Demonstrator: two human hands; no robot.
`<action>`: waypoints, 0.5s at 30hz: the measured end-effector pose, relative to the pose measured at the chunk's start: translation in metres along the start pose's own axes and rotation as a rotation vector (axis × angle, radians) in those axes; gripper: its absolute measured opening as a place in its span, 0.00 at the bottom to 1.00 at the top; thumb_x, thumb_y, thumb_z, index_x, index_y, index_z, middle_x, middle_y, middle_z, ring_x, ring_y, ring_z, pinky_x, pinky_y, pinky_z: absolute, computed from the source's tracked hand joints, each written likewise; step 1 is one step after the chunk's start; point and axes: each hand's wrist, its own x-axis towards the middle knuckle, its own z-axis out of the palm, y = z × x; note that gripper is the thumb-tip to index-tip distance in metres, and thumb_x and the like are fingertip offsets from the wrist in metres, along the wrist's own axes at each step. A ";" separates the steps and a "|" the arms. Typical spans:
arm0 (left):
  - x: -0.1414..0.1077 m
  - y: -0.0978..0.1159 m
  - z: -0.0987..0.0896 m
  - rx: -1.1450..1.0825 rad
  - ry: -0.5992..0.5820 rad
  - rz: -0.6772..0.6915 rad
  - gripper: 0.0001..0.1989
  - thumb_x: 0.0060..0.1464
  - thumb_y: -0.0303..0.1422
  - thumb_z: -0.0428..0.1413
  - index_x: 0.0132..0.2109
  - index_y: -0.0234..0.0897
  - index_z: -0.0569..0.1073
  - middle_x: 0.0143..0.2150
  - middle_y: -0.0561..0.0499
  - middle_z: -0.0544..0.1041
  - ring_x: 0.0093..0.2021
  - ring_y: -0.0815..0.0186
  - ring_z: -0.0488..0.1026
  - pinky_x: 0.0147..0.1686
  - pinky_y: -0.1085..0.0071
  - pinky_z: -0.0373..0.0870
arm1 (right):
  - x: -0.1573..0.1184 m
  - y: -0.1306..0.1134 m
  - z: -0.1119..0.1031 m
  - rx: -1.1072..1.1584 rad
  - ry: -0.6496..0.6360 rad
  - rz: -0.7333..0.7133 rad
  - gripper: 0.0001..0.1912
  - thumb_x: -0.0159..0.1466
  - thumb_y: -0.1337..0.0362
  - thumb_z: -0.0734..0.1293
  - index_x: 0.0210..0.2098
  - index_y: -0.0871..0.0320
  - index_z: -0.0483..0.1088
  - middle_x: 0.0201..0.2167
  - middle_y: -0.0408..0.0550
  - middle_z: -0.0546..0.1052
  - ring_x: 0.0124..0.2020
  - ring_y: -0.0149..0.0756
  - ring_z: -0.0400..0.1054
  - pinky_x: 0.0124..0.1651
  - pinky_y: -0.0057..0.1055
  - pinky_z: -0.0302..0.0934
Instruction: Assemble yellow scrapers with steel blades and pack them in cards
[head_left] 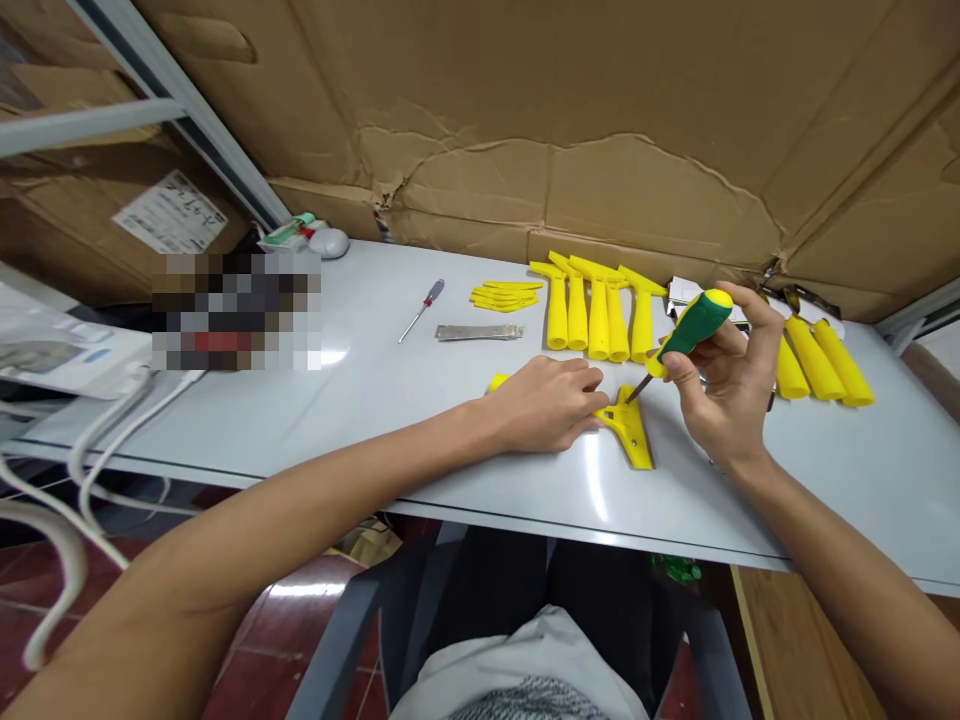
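Observation:
My left hand (551, 405) is wrapped round the handle of a yellow scraper (636, 440), pressing it flat on the table. The scraper's wide head points right, with a thin blade edge along it and small screws in its face. In my right hand (731, 390) is a screwdriver (694, 325) with a green and yellow handle, held tilted. Its tip meets the upper part of the scraper head. Behind my hands stand several yellow scraper handles (598, 315) in a row. A stack of metal blades (480, 332) lies left of them, below several thin yellow strips (506, 295).
A smaller screwdriver (421, 310) lies on the white table (315, 400). More yellow handles (825, 360) rest at the right, near a pair of glasses (814, 300). Cardboard (480, 180) walls the back. White cables (112, 450) hang over the left edge.

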 end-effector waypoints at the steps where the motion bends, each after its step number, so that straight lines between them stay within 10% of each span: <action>1: 0.000 -0.002 0.000 0.000 -0.002 0.018 0.11 0.71 0.39 0.58 0.47 0.38 0.80 0.43 0.47 0.80 0.43 0.59 0.77 0.29 0.63 0.57 | 0.000 0.001 0.000 0.005 -0.002 -0.008 0.44 0.59 0.52 0.81 0.70 0.40 0.62 0.42 0.44 0.76 0.35 0.39 0.73 0.39 0.38 0.76; 15: 0.000 -0.024 0.006 -0.004 0.034 0.088 0.16 0.76 0.42 0.51 0.50 0.40 0.81 0.43 0.47 0.80 0.43 0.61 0.74 0.32 0.66 0.57 | 0.014 0.003 -0.016 0.251 -0.202 0.056 0.38 0.67 0.49 0.75 0.71 0.38 0.58 0.51 0.47 0.83 0.48 0.46 0.82 0.52 0.53 0.80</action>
